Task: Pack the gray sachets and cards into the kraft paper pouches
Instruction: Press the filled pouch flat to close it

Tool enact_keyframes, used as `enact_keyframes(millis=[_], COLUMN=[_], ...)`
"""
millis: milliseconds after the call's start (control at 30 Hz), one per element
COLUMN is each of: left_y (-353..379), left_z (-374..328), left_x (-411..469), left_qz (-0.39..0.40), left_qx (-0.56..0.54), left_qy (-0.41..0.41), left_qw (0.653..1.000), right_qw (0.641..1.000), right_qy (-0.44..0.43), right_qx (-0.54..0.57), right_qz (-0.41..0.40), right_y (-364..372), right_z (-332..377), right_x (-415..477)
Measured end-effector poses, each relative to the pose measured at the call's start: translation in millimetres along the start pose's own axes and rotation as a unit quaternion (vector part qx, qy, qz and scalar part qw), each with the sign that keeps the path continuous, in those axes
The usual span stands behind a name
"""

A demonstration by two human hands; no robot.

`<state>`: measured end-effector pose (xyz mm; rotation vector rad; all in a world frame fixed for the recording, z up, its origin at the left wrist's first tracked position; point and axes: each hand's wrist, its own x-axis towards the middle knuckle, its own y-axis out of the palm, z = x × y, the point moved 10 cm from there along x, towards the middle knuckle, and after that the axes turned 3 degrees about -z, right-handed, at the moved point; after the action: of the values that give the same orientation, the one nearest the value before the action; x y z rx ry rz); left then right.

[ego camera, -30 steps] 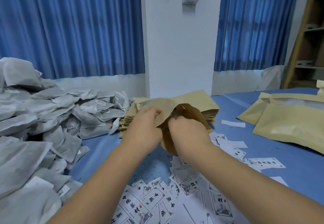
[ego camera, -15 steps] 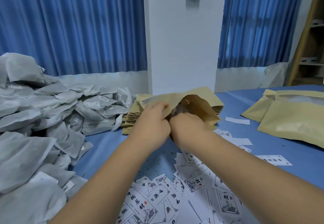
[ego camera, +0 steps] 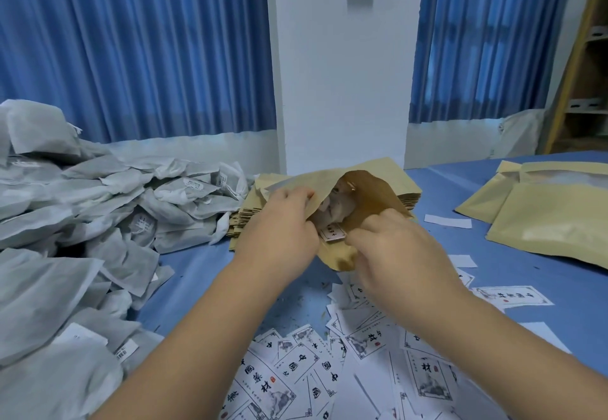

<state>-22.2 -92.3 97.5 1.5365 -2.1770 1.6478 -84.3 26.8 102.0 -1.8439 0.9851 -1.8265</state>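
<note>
so, gray sachets (ego camera: 98, 209) heaped left. kraft pouch (ego camera: 371, 202) held mouth-open above the desk (ego camera: 526, 288): left hand (ego camera: 279, 225) fingers (ego camera: 296, 193) pinch its upper lip, right hand (ego camera: 398, 248) fingers (ego camera: 368, 222) curl round the near lip, likely spreading it so the card (ego camera: 332, 233) slides in beside a sachet (ego camera: 334, 207) already inside. loose cards (ego camera: 296, 363) litter the blue desk; blue curtains (ego camera: 131, 51) behind.

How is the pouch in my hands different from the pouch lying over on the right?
The held pouch is propped up, gripped by the left hand; the right pouch lies flat on the table, untouched. The held pouch gapes open, showing a sachet and card; the right pouch's mouth isn't spread. Both are tan paper.
</note>
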Motion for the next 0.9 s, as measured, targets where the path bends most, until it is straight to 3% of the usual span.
enact_keyframes(millis=[167, 267, 333, 500, 767, 900], left_y=[0, -2, -11, -48, -81, -92], left_z=[14, 23, 21, -3, -15, -6], left_x=[-1, 0, 1, -11, -81, -127], left_qz=[-0.029, -0.041, -0.057, -0.128, -0.195, -0.205], left_qx=[-0.009, -0.092, -0.142, -0.109, -0.127, -0.085], left_qy=[-0.045, -0.074, -0.06, -0.007, -0.009, -0.013], left_qw=[0.999, 0.992, 0.986, 0.986, 0.973, 0.975], right_qw=[0.996, 0.995, 0.994, 0.993, 0.979, 0.967], right_qy=[-0.01, 0.011, 0.029, 0.034, -0.027, -0.114], right_qx=[0.062, 0.075, 0.081, 0.104, 0.153, 0.162], right_qz=[-0.06, -0.07, -0.062, -0.038, -0.131, -0.162], right_y=[-6, -6, -5, -8, -46, -61], right_z=[-18, -30, -36, -41, -9, 13], right_x=[-33, -32, -29, -29, -38, -54])
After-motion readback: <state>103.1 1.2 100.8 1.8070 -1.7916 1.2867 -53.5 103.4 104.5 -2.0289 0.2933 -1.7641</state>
